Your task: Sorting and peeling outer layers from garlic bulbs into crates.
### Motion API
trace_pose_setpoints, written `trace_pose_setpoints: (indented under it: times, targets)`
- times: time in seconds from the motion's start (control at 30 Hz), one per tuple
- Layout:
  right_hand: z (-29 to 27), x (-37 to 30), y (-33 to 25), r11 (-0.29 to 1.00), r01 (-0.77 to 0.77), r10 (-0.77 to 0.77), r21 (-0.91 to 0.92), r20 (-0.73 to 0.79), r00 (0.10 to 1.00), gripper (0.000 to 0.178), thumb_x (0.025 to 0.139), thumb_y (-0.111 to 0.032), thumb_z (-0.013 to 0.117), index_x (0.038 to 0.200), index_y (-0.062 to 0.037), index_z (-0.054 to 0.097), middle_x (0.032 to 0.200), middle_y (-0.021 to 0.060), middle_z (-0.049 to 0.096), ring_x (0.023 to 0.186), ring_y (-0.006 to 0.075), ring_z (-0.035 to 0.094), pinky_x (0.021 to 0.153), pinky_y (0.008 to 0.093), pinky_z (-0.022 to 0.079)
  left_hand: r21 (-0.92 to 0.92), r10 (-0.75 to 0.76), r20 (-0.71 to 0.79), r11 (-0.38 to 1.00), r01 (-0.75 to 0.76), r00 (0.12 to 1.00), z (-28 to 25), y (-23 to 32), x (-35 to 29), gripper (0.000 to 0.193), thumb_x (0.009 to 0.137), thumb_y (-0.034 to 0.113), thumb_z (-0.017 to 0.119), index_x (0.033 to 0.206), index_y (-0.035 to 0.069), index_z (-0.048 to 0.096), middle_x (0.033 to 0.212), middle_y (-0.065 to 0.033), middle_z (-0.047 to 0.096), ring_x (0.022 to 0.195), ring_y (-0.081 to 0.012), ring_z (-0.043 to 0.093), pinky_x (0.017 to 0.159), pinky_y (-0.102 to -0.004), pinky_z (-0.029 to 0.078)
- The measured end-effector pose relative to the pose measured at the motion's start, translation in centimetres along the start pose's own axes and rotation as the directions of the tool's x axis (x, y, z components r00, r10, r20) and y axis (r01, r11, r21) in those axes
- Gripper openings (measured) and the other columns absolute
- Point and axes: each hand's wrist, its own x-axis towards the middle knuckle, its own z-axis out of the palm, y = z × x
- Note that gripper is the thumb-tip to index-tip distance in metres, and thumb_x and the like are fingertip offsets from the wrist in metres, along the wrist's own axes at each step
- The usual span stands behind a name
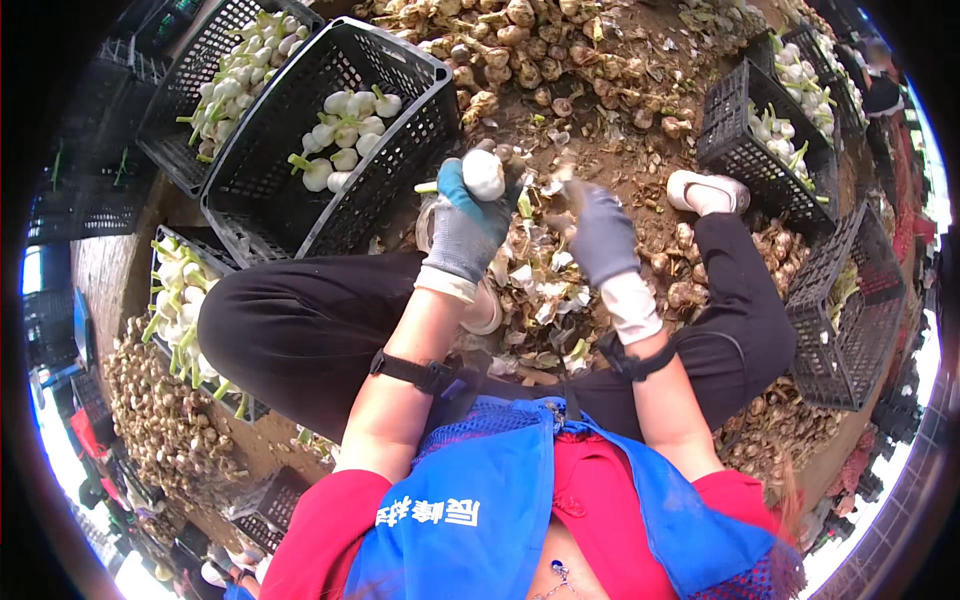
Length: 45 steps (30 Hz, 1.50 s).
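The left hand, in a grey glove, is clenched around a peeled white garlic bulb, holding it up just in front of the near crate, with a short green stem sticking out to the left of the fist. The right hand, also gloved, sits just beside it and a little lower, fingers curled; whether it grips anything cannot be told. Below both hands lies a litter of husks on the ground between the person's black-trousered legs. The near crate holds a small heap of cleaned white bulbs; a second crate behind it to the left holds more, with green stems. A pile of unpeeled brown garlic spreads across the ground ahead. To the right stand more black crates, one with white bulbs in it.
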Motion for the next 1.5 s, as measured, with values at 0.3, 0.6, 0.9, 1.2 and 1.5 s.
trace_pose_setpoints:
  times: [0.3, 0.6, 0.9, 1.2, 1.5]
  targets:
    - [5.2, 5.4, 0.1, 0.947, 0.093, 0.033, 0.307, -0.381, 0.924, 0.027, 0.095, -0.032, 0.061, 0.098, -0.0059, 0.060, 0.086, 0.0195, 0.065, 0.082, 0.0412, 0.064, 0.070, 0.0480, 0.049, 0.271, 0.220, 0.168, 0.927, -0.260, 0.961, -0.1, -1.3, 0.0, 0.038, 0.097, 0.036, 0.052, 0.118, 0.006, 0.056, 0.099, -0.0085, 0.062, 0.089, -0.0213, 0.062, 0.080, -0.0358, 0.055]
    - [8.0, 16.1, 9.6, 0.984, -0.172, 0.175, -0.045, 0.084, 0.981, 0.032, 0.095, -0.032, 0.060, 0.123, -0.0168, 0.061, 0.113, 0.0128, 0.067, 0.103, 0.0272, 0.067, 0.094, 0.0416, 0.051, -0.413, 0.281, 0.375, 0.904, -0.112, 0.883, 3.2, 6.9, -0.3, 0.057, 0.100, 0.040, 0.054, 0.136, 0.000, 0.038, 0.125, -0.0176, 0.058, 0.115, -0.0313, 0.061, 0.104, -0.0377, 0.051]
    - [7.3, 27.7, 12.7, 0.981, -0.195, 0.192, -0.020, -0.102, 0.976, 0.056, 0.089, -0.045, 0.064, 0.137, -0.0204, 0.052, 0.123, 0.0199, 0.064, 0.115, 0.0374, 0.060, 0.096, 0.0453, 0.047, 0.365, 0.106, 0.148, 0.918, -0.154, 0.983, 0.6, 2.7, 1.7, 0.044, 0.103, 0.030, 0.050, 0.138, 0.003, 0.042, 0.127, -0.0168, 0.056, 0.114, -0.0287, 0.060, 0.101, -0.0431, 0.050]
    - [5.1, 16.6, 3.4, 0.731, 0.041, -0.025, 0.681, -0.033, 0.999, 0.047, 0.084, -0.039, 0.077, 0.115, -0.0051, 0.065, 0.101, 0.0125, 0.071, 0.091, 0.0160, 0.066, 0.081, 0.0318, 0.051, 0.625, -0.051, 0.078, 0.780, -0.009, 0.996, -1.5, 1.6, 2.5, 0.035, 0.104, 0.017, 0.047, 0.134, -0.001, 0.046, 0.132, -0.0101, 0.047, 0.113, -0.0235, 0.061, 0.092, -0.0345, 0.055]
    - [1.7, 7.5, -2.5, 0.772, 0.225, -0.186, 0.594, -0.127, 0.974, 0.028, 0.088, -0.012, 0.066, 0.114, -0.0058, 0.061, 0.108, 0.0190, 0.067, 0.097, 0.0398, 0.064, 0.081, 0.0434, 0.053, 0.587, 0.159, 0.094, 0.788, -0.184, 0.983, 0.0, 2.5, 0.7, 0.030, 0.091, 0.012, 0.069, 0.116, 0.003, 0.055, 0.094, 0.0029, 0.057, 0.081, -0.0032, 0.054, 0.071, -0.0181, 0.047]
